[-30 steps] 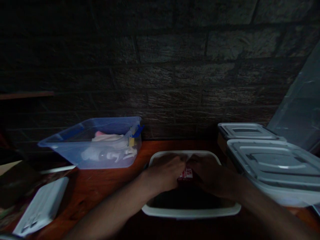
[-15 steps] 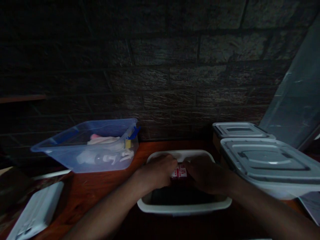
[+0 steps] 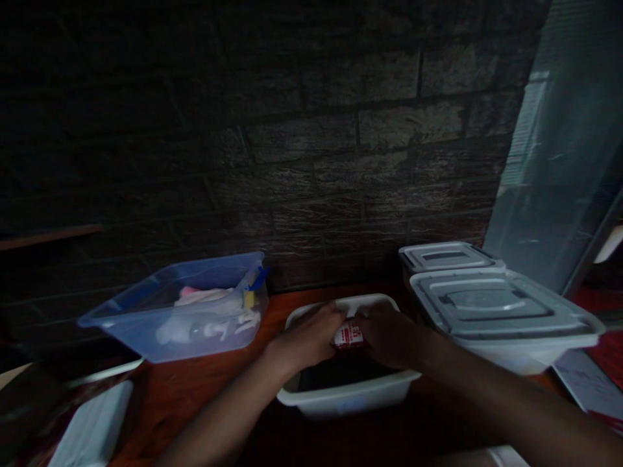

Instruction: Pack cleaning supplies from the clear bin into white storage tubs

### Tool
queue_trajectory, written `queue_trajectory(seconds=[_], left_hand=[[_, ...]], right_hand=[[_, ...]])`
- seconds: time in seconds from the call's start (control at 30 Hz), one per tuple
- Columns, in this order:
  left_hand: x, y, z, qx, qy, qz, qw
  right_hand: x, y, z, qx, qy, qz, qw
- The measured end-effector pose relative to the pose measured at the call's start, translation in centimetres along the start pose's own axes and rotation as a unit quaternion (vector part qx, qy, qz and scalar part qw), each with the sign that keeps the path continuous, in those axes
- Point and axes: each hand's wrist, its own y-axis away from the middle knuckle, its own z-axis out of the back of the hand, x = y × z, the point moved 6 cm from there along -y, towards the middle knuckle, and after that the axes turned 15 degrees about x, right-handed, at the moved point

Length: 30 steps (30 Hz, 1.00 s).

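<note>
Over a white plastic tub point(image 3: 353, 405) with a dark interior, my left hand point(image 3: 314, 334) and my right hand point(image 3: 393, 334) grip a small red and white printed packet point(image 3: 349, 334) from its two sides. Fingers of both hands are curled closed at the packet's upper edge. Large characters show on its front face, too blurred to read in full. Poor light hides most fingertips and whatever lies at the bottom of the tub.
A clear blue open bin point(image 3: 170, 331) with white cloth-like items stands left. Grey-lidded boxes point(image 3: 487, 305) stand right. A white flat case point(image 3: 95, 421) lies front left on the wooden table point(image 3: 204, 379). A brick wall point(image 3: 292, 155) rises behind.
The camera view has tilted and turned slightly right. Both hands stay on the packet over the tub, and the packet's printed face looks slightly more tilted.
</note>
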Motion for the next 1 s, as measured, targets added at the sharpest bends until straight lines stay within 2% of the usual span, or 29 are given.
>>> queue_trajectory(seconds=[0.3,0.43,0.7,1.0], left_hand=[[-0.4,-0.1,-0.1,0.009,-0.03,0.012,0.999],[-0.9,0.1,0.0,0.018,-0.03,0.003,0.999],[-1.6,0.5,0.7,0.004,-0.019,0.018,1.0],[-1.4,0.6,0.6,0.001,-0.036,0.019,0.999]], right_hand=[[-0.5,-0.2,-1.0,-0.026,0.009,-0.014,1.0],[-0.5,-0.1,-1.1,-0.017,-0.001,-0.011,1.0],[-0.4,0.2,-1.0,-0.01,-0.014,-0.023,1.0],[-0.7,0.2,-1.7,-0.019,-0.019,-0.02,0.999]])
